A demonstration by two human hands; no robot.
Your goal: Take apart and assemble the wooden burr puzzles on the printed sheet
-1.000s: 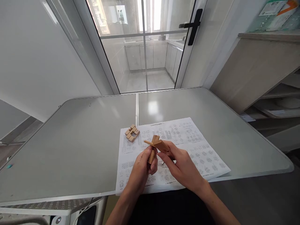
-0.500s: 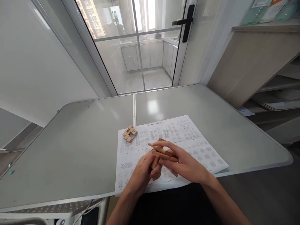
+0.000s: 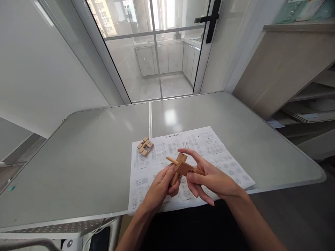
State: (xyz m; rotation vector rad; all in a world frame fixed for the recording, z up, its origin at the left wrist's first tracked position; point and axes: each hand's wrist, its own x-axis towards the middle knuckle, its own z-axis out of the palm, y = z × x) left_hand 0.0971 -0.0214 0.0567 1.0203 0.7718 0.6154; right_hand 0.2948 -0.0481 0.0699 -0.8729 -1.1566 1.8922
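Note:
My left hand is closed around the lower end of some interlocking wooden puzzle pieces, held above the printed sheet. They form a cross, with a flat block facing me, a thin rod sticking out to the left and a grooved bar rising behind. On the right side, my right hand has its thumb against the block and the rod's right end lies inside its grip. Its index finger reaches over the top, while the lower fingers are spread. Palms and fingers hide part of the pieces.
A printed sheet of diagrams lies under my hands on the grey table. On its upper left corner rests a small lattice of pale wooden blocks. Beyond the table stands a glass door; wooden shelves are at right.
The wooden pieces have turned, so the flat block now faces me instead of showing narrow edges. My right hand has shifted slightly right, its lower fingers now spread. The view has tilted a little.

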